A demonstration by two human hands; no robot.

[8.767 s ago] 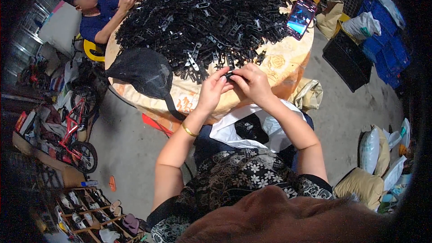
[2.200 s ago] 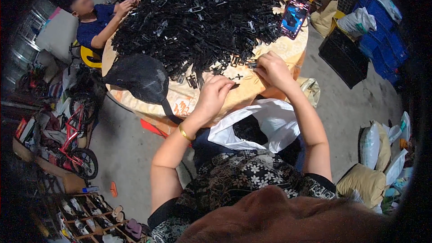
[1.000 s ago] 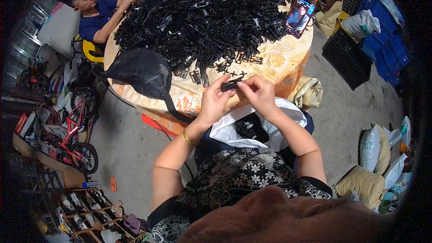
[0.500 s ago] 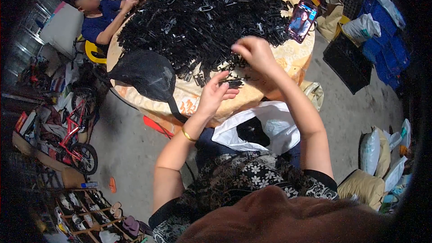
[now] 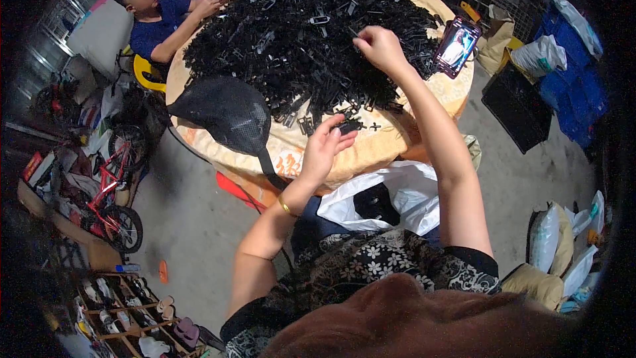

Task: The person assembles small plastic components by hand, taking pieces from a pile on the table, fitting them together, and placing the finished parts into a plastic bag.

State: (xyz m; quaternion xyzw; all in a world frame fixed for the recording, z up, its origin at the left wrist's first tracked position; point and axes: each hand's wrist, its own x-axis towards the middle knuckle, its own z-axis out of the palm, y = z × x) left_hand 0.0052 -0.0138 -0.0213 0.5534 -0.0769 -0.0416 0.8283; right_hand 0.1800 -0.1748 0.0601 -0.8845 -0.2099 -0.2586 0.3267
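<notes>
A wide heap of small black plastic parts (image 5: 285, 33) covers most of a round table with a patterned yellow cloth (image 5: 424, 103). My right hand (image 5: 383, 51) is raised over the right side of the heap. Its fingers are pinched together, and a small thin tip shows at them, too small to name. By the heap's near edge, my left hand (image 5: 323, 152) has its fingers apart, with a gold bangle at the wrist. Several loose black parts (image 5: 346, 126) are right by its fingertips. Below the table edge, a white sack (image 5: 414, 195) gapes on my lap, black contents inside.
A black mesh bag (image 5: 232, 116) with a strap rests on the table's left. A phone (image 5: 457, 46) with a lit screen stands at the right. Across the left side, another person (image 5: 159, 26) reaches to the heap. A red bicycle (image 5: 109, 182) and stuffed sacks (image 5: 543, 238) stand around.
My right hand has moved farther out over the heap, away from my left hand. The left hand keeps nearly the same place by the near edge. The view has shifted slightly.
</notes>
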